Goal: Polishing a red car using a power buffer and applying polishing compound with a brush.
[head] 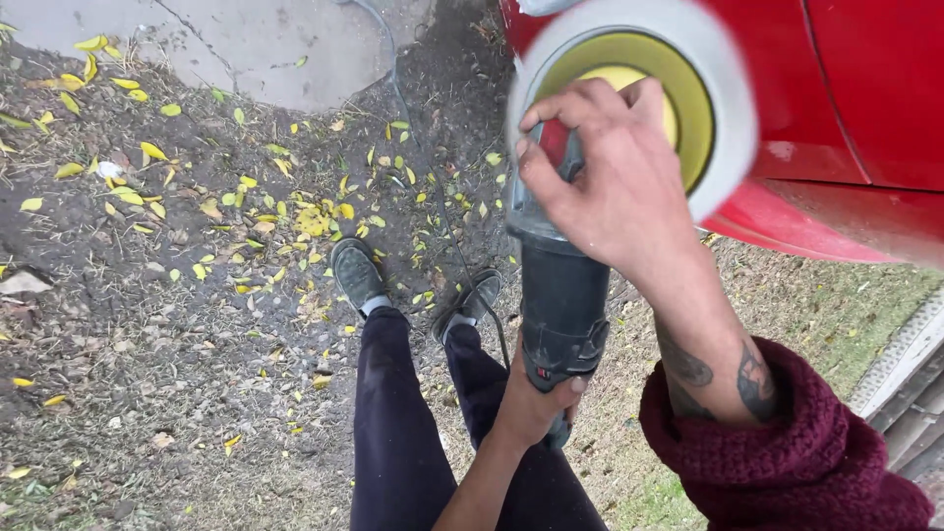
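Note:
A dark grey electric polisher with a round white pad on a yellow backing is held up against a red car body. My right hand grips the head of the polisher just behind the pad, its sleeve a maroon knit. My left hand is closed around the rear handle of the tool. The pad looks blurred at its edge.
A thin power cord runs across the dirt ground strewn with yellow leaves. My legs in dark trousers and grey shoes stand below. A pale concrete patch lies at the top, a ribbed grating at the right.

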